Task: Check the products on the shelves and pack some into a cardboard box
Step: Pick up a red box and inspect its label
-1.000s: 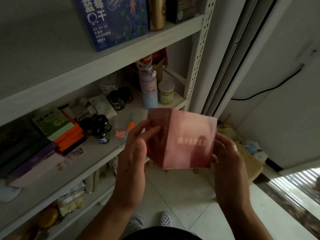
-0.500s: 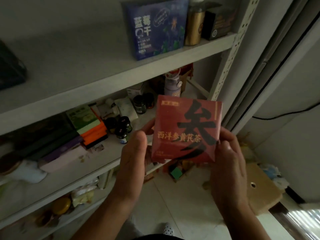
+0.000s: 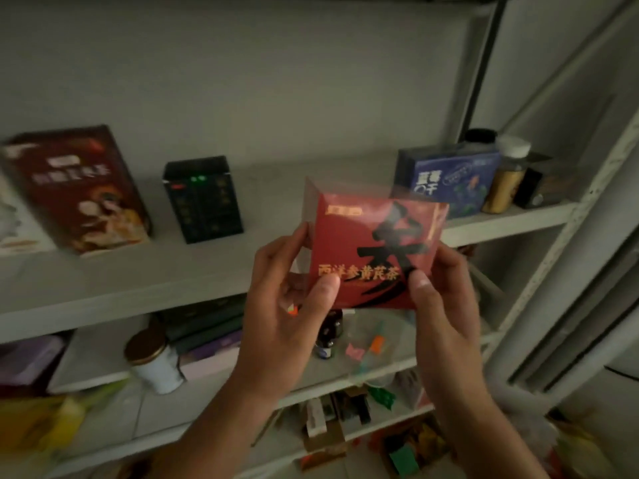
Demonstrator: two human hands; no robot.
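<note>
A red tea box (image 3: 373, 247) with a large black character and gold lettering is held up in front of the upper shelf (image 3: 173, 271), its printed face toward me. My left hand (image 3: 294, 305) grips its left edge, thumb pressed on the lower front. My right hand (image 3: 446, 305) grips the right edge, thumb on the lower right front. No cardboard packing box is in view.
On the upper shelf stand a brown box (image 3: 79, 191), a dark green box (image 3: 204, 198), a blue box (image 3: 449, 181) and a gold jar (image 3: 505, 181). The shelf below holds a white tin (image 3: 152, 361), flat boxes (image 3: 207, 333) and a small dark bottle (image 3: 328, 337). A perforated white upright (image 3: 567, 271) stands at right.
The view has swung up and left, bringing the upper shelf into sight. The red box has risen with both hands and stays face-on; my thumbs now lie on its front.
</note>
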